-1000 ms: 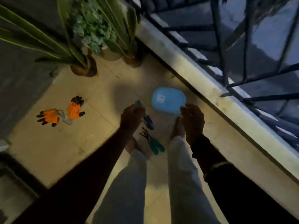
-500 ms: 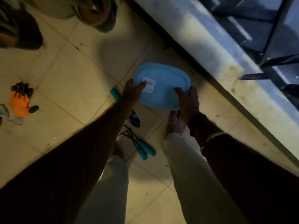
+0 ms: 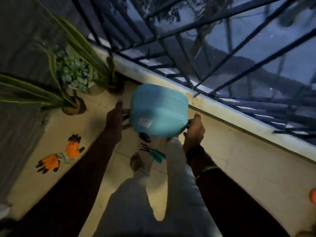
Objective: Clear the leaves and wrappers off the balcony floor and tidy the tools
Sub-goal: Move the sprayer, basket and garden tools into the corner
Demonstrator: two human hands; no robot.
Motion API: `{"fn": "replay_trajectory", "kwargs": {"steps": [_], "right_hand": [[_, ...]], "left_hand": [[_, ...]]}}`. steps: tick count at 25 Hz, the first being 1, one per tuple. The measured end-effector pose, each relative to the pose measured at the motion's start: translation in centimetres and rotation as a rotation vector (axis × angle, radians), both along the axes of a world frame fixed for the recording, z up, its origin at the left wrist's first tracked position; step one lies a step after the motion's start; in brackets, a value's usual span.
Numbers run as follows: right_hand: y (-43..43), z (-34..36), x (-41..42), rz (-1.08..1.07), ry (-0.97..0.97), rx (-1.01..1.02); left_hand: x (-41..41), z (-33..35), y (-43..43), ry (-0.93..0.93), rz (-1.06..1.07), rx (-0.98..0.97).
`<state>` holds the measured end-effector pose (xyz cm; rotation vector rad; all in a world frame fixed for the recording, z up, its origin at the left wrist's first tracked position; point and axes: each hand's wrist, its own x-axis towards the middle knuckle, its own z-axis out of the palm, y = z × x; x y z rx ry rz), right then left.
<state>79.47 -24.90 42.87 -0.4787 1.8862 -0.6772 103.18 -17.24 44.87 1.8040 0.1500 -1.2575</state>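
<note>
Currently held: blue plastic basket [image 3: 159, 115], up off the balcony floor [image 3: 222, 159] between both hands and tipped so its base, with a small white sticker [image 3: 145, 122], faces the camera; it hangs just inside the ledge [image 3: 213, 106] below the railing [image 3: 196, 53].
Left hand [image 3: 114, 120]: grip spread, thumb upright, palm laid against the basket's left side. Motion blur hides whether the fingertips hook under the rim.
Right hand [image 3: 194, 130]: grip curled round the basket's lower right edge, fingers wrapped onto the rim.
Likely handling: light and probably empty. It looks like thin moulded plastic with a woven-look wall, so it should flex a little if squeezed. The smooth base may be slippery, and it is not fragile.
Where to take hold: at the rim on opposite sides, where such a wall is stiffest, not by the flat base.
Tools: teal-handled hand rake [image 3: 154, 153] lies on the floor by the bare foot [image 3: 136, 162]. A dark trowel blade [image 3: 145, 136] shows just under the basket, the rest of it hidden.
Gloves: orange gloves [image 3: 73, 147] lie flat on the floor to the left, well apart from the basket.
Potted plants [image 3: 75, 77]: grouped in the far corner beside the ledge.
Judged next need: turn the mouth upward and set it down near the tools so they can go in.
</note>
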Motion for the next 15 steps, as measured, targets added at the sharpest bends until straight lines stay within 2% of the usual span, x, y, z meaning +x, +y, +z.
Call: {"fn": "replay_trajectory", "kwargs": {"steps": [2, 5, 10, 15], "right_hand": [[2.5, 5.4, -1.7, -0.08, -0.024, -0.069], [6.4, 9.9, -4.7, -0.058, -0.097, -0.143], [11.9, 13.6, -10.7, -0.173, -0.189, -0.241], [14.3, 14.6, -21.0, -0.343, -0.109, -0.356]], "left_hand": [[-0.3, 6.2, 1.6, -0.04, -0.027, -0.062], [-2.1, 12.2, 4.1, -0.075, -0.175, -0.118], [-7.9, 16.0, 5.8, -0.159, -0.442, -0.209], [-19.1, 17.4, 4.8, -0.254, -0.555, -0.353]]}}
